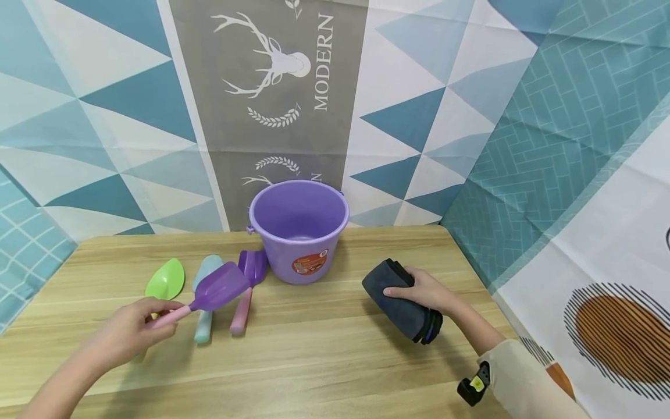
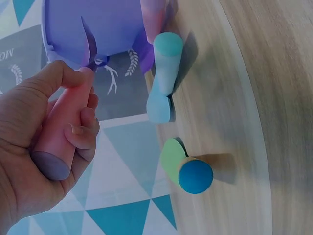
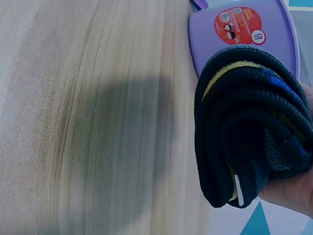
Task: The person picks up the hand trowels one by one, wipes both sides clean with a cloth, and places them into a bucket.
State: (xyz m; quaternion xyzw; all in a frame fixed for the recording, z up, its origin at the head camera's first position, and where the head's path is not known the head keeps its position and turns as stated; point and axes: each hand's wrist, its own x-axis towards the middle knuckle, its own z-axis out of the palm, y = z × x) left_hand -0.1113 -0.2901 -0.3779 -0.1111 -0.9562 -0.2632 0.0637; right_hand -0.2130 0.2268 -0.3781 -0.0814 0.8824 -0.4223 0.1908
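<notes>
In the head view my left hand (image 1: 112, 337) grips the pink handle of a small purple shovel (image 1: 222, 286), its blade pointing right toward the bucket, raised over the table. The left wrist view shows fingers wrapped round that pink handle (image 2: 63, 120). My right hand (image 1: 426, 291) holds a folded dark grey cloth (image 1: 395, 311), thumb on its upper face, with its shadow on the wood below. Seen end-on in the right wrist view, the rolled layers of the cloth (image 3: 239, 98) have yellow and blue edges. Between the hands, toward the back, stands a purple bucket (image 1: 309, 256) with an orange label.
On the wooden table (image 1: 314, 372) lie a green shovel (image 1: 166, 279), a light blue shovel (image 1: 204, 329) and another purple shovel with a pink handle (image 1: 241, 314), its blade beside the bucket. A patterned cloth backdrop (image 1: 408, 116) rises behind the table and along its right side.
</notes>
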